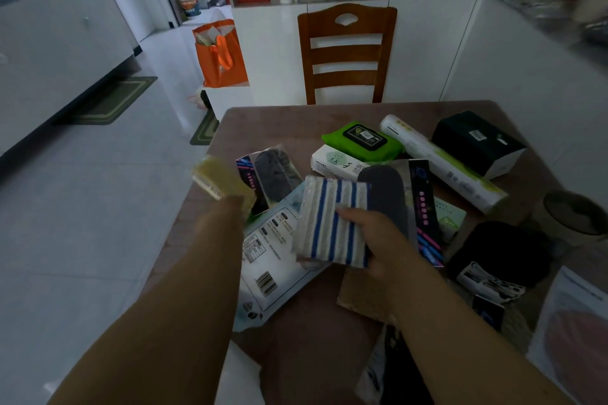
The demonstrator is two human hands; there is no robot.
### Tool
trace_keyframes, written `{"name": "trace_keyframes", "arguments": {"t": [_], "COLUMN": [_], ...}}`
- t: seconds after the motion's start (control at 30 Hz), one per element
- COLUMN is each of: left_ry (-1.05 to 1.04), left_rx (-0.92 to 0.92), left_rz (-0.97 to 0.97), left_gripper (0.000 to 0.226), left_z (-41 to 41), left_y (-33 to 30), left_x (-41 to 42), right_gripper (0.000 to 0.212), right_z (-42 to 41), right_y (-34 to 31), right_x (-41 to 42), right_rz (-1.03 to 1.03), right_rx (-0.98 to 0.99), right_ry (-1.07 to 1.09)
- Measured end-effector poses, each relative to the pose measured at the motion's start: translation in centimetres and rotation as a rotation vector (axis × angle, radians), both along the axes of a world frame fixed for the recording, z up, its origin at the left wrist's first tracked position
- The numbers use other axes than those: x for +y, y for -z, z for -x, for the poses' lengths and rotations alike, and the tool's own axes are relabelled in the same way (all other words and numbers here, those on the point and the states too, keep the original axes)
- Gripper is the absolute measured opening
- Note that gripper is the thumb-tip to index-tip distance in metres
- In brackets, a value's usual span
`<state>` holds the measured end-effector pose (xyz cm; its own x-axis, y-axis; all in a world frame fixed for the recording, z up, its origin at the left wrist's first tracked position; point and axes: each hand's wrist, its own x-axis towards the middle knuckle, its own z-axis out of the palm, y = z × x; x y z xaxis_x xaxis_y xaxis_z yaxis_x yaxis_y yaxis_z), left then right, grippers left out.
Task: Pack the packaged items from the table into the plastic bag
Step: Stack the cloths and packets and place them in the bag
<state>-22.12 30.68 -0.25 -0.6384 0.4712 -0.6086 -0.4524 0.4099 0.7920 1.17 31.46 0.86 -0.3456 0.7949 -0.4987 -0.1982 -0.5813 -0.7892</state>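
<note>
1. My right hand (371, 233) grips a blue-striped cloth pack (332, 223), lifted above the worktop (273, 118).
2. My left hand (235, 204) holds a yellow sponge pack (220, 179) out past the worktop's left edge; fingers hidden behind it.
3. Still on the worktop: green wipes pack (362, 140), white roll (441, 163), black box (478, 141), two dark insole packs (276, 174) (404, 204), large white flat pack (273, 260).
4. Left of the worktop: open floor (98, 207).
5. Plastic bag: can't tell where. An orange bag (223, 56) on the floor holds paper items.
6. Chair (347, 52) at the far edge.
</note>
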Motion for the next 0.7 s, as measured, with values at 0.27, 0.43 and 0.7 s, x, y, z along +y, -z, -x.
{"name": "trace_keyframes", "arguments": {"t": [0.27, 0.43, 0.7], "left_ry": [0.785, 0.769, 0.445], "left_rx": [-0.190, -0.245, -0.365], "left_rz": [-0.328, -0.308, -0.294], "left_gripper": [0.039, 0.051, 0.040], "left_z": [-3.0, -5.5, -4.4], "left_y": [-4.2, -3.1, 1.8], "left_x": [-3.4, -3.4, -3.9], "right_gripper": [0.022, 0.036, 0.033], "right_z": [-1.0, 1.6, 2.7], "right_y": [-3.8, -1.9, 0.3], "right_x": [2.4, 1.9, 6.7], "right_rz": [-0.097, -0.183, -0.529], "right_rx": [0.072, -0.184, -1.225], "right_ry": [-0.054, -0.208, -0.548]}}
